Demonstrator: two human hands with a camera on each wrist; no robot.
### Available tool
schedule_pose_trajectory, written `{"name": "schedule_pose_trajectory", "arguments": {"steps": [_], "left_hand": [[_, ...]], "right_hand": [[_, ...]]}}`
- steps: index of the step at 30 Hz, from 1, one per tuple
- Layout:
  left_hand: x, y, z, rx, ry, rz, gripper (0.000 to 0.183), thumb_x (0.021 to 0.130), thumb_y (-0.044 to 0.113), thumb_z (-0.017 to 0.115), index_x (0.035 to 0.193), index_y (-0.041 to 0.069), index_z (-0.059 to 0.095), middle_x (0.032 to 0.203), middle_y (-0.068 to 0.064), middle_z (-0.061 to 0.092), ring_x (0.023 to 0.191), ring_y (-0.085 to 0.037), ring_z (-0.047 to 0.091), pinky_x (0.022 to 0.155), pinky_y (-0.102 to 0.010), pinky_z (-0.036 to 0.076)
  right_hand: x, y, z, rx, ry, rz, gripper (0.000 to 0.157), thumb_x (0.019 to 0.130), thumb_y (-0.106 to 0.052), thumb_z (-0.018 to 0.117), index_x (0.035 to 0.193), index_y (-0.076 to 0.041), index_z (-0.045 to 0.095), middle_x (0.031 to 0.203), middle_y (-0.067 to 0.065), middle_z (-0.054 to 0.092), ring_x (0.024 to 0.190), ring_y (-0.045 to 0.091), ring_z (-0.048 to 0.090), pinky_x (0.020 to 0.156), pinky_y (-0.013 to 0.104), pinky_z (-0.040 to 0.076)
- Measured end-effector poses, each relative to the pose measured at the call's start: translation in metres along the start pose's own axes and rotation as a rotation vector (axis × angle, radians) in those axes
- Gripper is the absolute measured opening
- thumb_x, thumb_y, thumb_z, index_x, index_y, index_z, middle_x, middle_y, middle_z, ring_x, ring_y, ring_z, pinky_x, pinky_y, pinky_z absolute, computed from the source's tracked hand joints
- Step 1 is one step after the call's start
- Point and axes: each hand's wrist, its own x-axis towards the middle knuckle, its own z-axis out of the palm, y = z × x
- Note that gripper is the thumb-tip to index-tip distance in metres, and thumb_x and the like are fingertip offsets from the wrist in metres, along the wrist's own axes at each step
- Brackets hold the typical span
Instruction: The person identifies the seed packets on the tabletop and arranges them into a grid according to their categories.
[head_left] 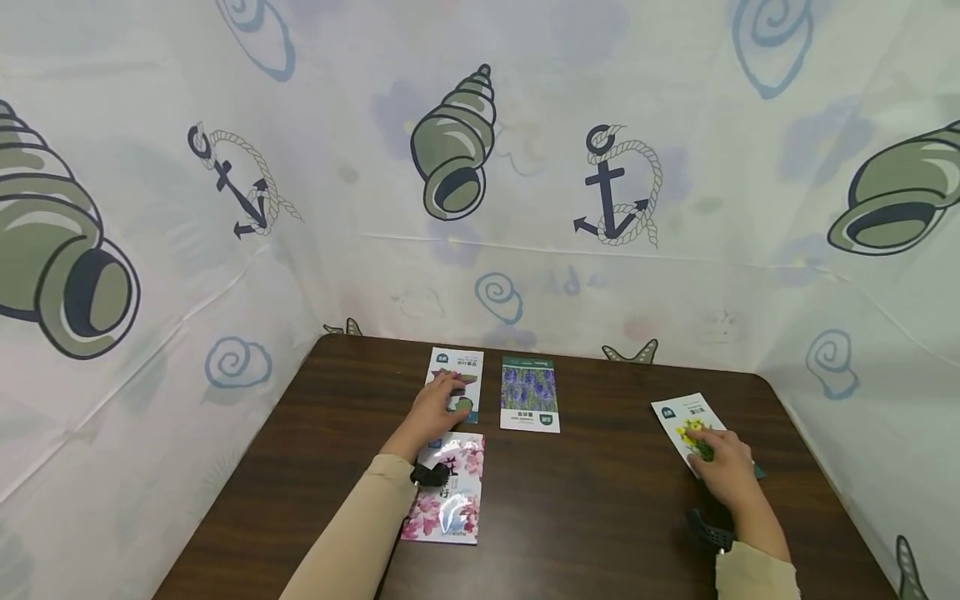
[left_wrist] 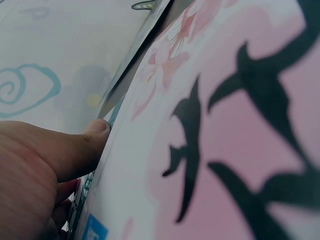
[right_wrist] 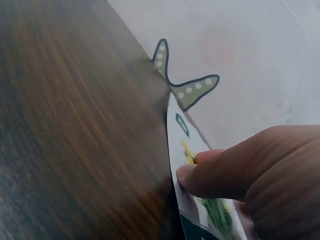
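Observation:
My left hand (head_left: 429,413) rests across a white and teal seed packet (head_left: 468,362) at the far left of the table, covering part of its picture. In the left wrist view the thumb (left_wrist: 82,150) reaches straight to that packet's edge. Below it, partly under the wrist, lies a glossy packet with pink blossoms (head_left: 453,500). My right hand (head_left: 726,468) pinches a seed packet with yellow flowers (head_left: 678,410), which lies slanted at the right. The right wrist view shows thumb and a finger close together on its face; its lower part is hidden.
A packet with purple flowers (head_left: 529,392) lies beside the white and teal one. All rest on a dark wooden table (head_left: 592,500). White cloth walls (head_left: 540,275) printed with shells and anchors rise along the table's back and both sides. Each wrist wears a black band.

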Motion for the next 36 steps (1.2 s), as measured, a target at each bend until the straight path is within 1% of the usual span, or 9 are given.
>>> {"name": "schedule_pose_trajectory", "arguments": {"steps": [4,8,17,22,24,28,30,33,36], "left_hand": [[0.0,0.0,-0.001,-0.001,-0.005,-0.006,0.052,0.098,0.026,0.083,0.143,0.007,0.063,0.172,-0.016,0.044,0.161,-0.048,0.035,0.13,-0.069,0.029],[-0.001,0.002,-0.001,0.003,-0.01,-0.012,0.052,0.099,0.026,0.082,0.143,0.007,0.063,0.173,-0.016,0.043,0.161,-0.048,0.035,0.13,-0.069,0.029],[-0.002,0.007,-0.004,-0.02,-0.024,-0.027,0.053,0.099,0.026,0.083,0.144,0.008,0.063,0.174,-0.014,0.043,0.163,-0.047,0.033,0.131,-0.068,0.027],[-0.003,0.006,-0.005,-0.014,-0.023,-0.022,0.052,0.099,0.026,0.082,0.144,0.007,0.063,0.174,-0.015,0.042,0.163,-0.046,0.032,0.132,-0.068,0.027],[-0.002,0.005,-0.006,-0.013,-0.017,-0.017,0.052,0.099,0.026,0.082,0.144,0.007,0.063,0.173,-0.016,0.043,0.163,-0.047,0.032,0.131,-0.069,0.027],[-0.002,0.004,-0.005,-0.001,-0.008,-0.01,0.051,0.099,0.026,0.082,0.143,0.007,0.063,0.173,-0.015,0.043,0.163,-0.047,0.033,0.131,-0.069,0.028],[-0.002,0.004,-0.004,0.007,-0.011,-0.004,0.052,0.1,0.027,0.081,0.144,0.007,0.062,0.173,-0.016,0.044,0.163,-0.047,0.032,0.131,-0.069,0.028],[-0.003,0.006,-0.004,0.007,-0.019,-0.004,0.052,0.1,0.026,0.081,0.144,0.006,0.062,0.173,-0.016,0.043,0.164,-0.047,0.031,0.131,-0.069,0.027],[-0.005,0.008,-0.007,-0.01,-0.022,-0.01,0.052,0.099,0.024,0.082,0.144,0.005,0.062,0.173,-0.018,0.042,0.164,-0.048,0.03,0.131,-0.071,0.026]], "right_hand": [[0.004,-0.002,0.003,0.031,-0.009,-0.022,0.047,0.099,-0.004,0.07,0.142,0.013,0.06,0.155,0.043,0.036,0.147,0.065,0.028,0.122,0.075,0.025],[0.004,-0.005,0.004,0.015,-0.043,-0.006,0.047,0.101,-0.008,0.069,0.142,0.012,0.06,0.163,0.045,0.027,0.15,0.068,0.027,0.123,0.077,0.027],[0.0,-0.017,-0.003,0.002,-0.094,0.041,0.056,0.102,-0.021,0.075,0.148,0.006,0.06,0.159,0.045,0.034,0.144,0.066,0.038,0.118,0.078,0.034],[0.002,-0.023,0.0,-0.039,-0.095,0.06,0.057,0.101,-0.028,0.078,0.148,0.001,0.063,0.148,0.04,0.045,0.134,0.06,0.045,0.109,0.076,0.04],[0.002,-0.025,0.001,-0.054,-0.082,0.036,0.051,0.101,-0.026,0.078,0.144,0.0,0.067,0.141,0.038,0.05,0.128,0.057,0.049,0.105,0.073,0.043],[0.001,-0.028,0.002,-0.068,-0.052,-0.015,0.037,0.1,-0.013,0.074,0.135,-0.001,0.073,0.128,0.033,0.056,0.117,0.052,0.053,0.096,0.067,0.045],[0.001,-0.029,0.003,-0.075,-0.04,-0.028,0.035,0.098,-0.008,0.073,0.132,-0.002,0.075,0.123,0.031,0.058,0.112,0.049,0.054,0.092,0.064,0.045],[0.001,-0.031,0.005,-0.097,-0.036,-0.026,0.033,0.096,-0.006,0.074,0.13,-0.003,0.076,0.122,0.03,0.058,0.11,0.048,0.053,0.089,0.063,0.044],[0.002,-0.033,0.008,-0.096,-0.038,-0.018,0.031,0.096,-0.005,0.075,0.127,-0.002,0.076,0.131,0.033,0.054,0.119,0.055,0.05,0.095,0.069,0.042]]}}
